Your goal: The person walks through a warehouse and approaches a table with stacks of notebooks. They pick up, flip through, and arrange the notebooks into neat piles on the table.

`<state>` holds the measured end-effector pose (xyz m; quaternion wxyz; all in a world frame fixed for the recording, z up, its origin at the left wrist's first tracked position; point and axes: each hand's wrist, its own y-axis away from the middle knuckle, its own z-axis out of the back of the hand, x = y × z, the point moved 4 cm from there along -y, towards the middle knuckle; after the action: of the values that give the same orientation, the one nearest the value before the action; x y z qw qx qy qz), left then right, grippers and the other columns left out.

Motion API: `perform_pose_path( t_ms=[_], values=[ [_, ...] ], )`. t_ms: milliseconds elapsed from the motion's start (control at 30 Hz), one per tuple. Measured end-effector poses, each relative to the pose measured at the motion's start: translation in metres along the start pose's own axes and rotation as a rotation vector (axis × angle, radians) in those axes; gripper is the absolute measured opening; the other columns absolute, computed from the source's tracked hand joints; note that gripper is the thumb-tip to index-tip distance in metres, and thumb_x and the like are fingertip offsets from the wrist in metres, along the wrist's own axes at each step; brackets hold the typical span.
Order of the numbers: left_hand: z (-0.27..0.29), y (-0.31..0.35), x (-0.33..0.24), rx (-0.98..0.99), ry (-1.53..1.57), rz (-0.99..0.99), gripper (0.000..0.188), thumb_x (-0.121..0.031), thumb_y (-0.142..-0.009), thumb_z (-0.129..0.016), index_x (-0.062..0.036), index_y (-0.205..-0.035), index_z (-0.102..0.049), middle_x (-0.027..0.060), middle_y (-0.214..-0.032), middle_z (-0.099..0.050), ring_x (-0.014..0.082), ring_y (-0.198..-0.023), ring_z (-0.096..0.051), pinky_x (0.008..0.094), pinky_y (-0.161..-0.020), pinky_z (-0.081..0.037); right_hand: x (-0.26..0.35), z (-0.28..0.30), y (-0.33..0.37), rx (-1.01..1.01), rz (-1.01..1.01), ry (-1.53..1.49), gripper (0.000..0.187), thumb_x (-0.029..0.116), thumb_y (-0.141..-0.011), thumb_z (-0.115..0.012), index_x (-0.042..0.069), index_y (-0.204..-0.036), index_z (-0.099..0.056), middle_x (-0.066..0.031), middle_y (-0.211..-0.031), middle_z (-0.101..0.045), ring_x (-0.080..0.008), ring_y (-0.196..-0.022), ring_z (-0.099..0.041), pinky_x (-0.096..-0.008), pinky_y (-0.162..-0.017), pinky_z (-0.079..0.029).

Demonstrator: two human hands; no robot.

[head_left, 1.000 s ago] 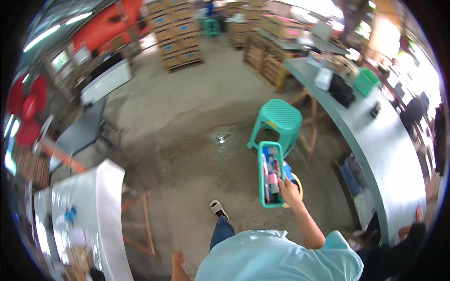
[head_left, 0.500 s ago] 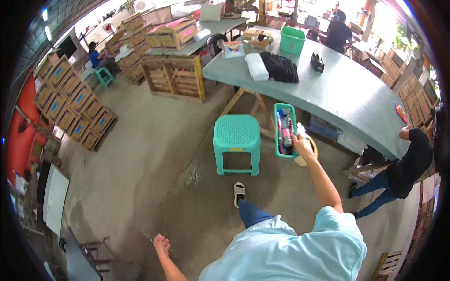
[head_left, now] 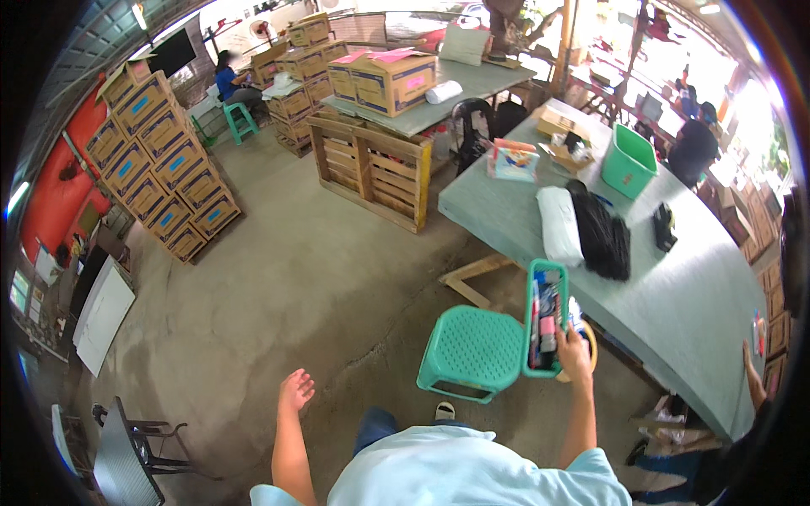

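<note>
One green basket (head_left: 530, 314) of what may be bottles (head_left: 548, 331) hangs just right of the stool (head_left: 472, 347), the right hand (head_left: 575, 354) gripping its side, the empty left hand (head_left: 296, 390), loosely curled, left of the stool.

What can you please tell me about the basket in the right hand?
The basket is green, long and narrow, with rounded corners, an open top and a raised rim; it looks like plastic. It is packed with small items, among them a pink and grey cylinder. The right hand grips its right long side, holding it above the floor, its open top facing the camera. Whether it touches the stool beside it is unclear.
</note>
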<state>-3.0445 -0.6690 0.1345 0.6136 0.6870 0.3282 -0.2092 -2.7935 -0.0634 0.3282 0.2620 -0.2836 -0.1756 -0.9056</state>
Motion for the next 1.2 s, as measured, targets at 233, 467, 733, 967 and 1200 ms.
perform_pose_path(
  t_ms=[233, 467, 733, 967, 1200],
  values=[
    [-0.094, -0.185, -0.125, 0.185, -0.266, 0.092, 0.025, -0.028, -0.090, -0.056, -0.0160, -0.112, -0.055, 0.0036, -0.100, -0.057, 0.0217, -0.089, -0.058, 0.0411, -0.073, -0.047, 0.199, -0.134, -0.079, 0.344, 0.163, -0.009, 0.049, 0.040, -0.088, -0.051, 0.005, -0.123, -0.052, -0.0279, -0.088, -0.062, -0.0412, -0.087, -0.061, -0.0452, -0.076, -0.046],
    [-0.048, -0.399, -0.307, 0.072, -0.447, 0.021, 0.031, -0.032, -0.086, -0.062, -0.0154, -0.111, -0.054, 0.0032, -0.103, -0.059, 0.0205, -0.090, -0.060, 0.0429, -0.074, -0.046, 0.438, -0.282, -0.187, 0.462, 0.381, 0.011, 0.048, 0.040, -0.089, -0.048, 0.006, -0.122, -0.053, -0.0270, -0.087, -0.062, -0.0393, -0.087, -0.061, -0.0457, -0.076, -0.046],
    [0.000, -0.547, -0.451, -0.109, -0.314, 0.056, 0.032, -0.031, -0.087, -0.059, -0.0151, -0.114, -0.053, 0.0025, -0.106, -0.057, 0.0201, -0.090, -0.059, 0.0413, -0.075, -0.045, 0.687, -0.387, -0.399, 0.408, 0.480, 0.270, 0.045, 0.046, -0.089, -0.046, 0.016, -0.123, -0.054, -0.0219, -0.088, -0.064, -0.0346, -0.085, -0.063, -0.0442, -0.078, -0.048],
    [-0.025, -0.637, -0.597, -0.039, -0.034, -0.081, 0.037, -0.033, -0.087, -0.059, -0.0162, -0.120, -0.053, 0.0014, -0.114, -0.057, 0.0189, -0.094, -0.059, 0.0374, -0.078, -0.045, 0.957, -0.446, -0.686, 0.301, 0.726, 0.206, 0.034, 0.028, -0.091, -0.047, -0.001, -0.099, -0.061, -0.0157, -0.090, -0.063, -0.0260, -0.085, -0.059, -0.0368, -0.073, -0.047],
    [-0.019, -0.728, -0.700, -0.501, 0.544, -0.393, 0.039, -0.037, -0.081, -0.065, -0.0150, -0.111, -0.056, 0.0028, -0.103, -0.060, 0.0181, -0.090, -0.059, 0.0392, -0.078, -0.044, 1.192, -0.610, -0.973, 0.227, 1.161, 0.426, 0.033, 0.026, -0.088, -0.050, -0.001, -0.105, -0.057, -0.0154, -0.097, -0.060, -0.0256, -0.090, -0.057, -0.0359, -0.077, -0.045]
  ],
)
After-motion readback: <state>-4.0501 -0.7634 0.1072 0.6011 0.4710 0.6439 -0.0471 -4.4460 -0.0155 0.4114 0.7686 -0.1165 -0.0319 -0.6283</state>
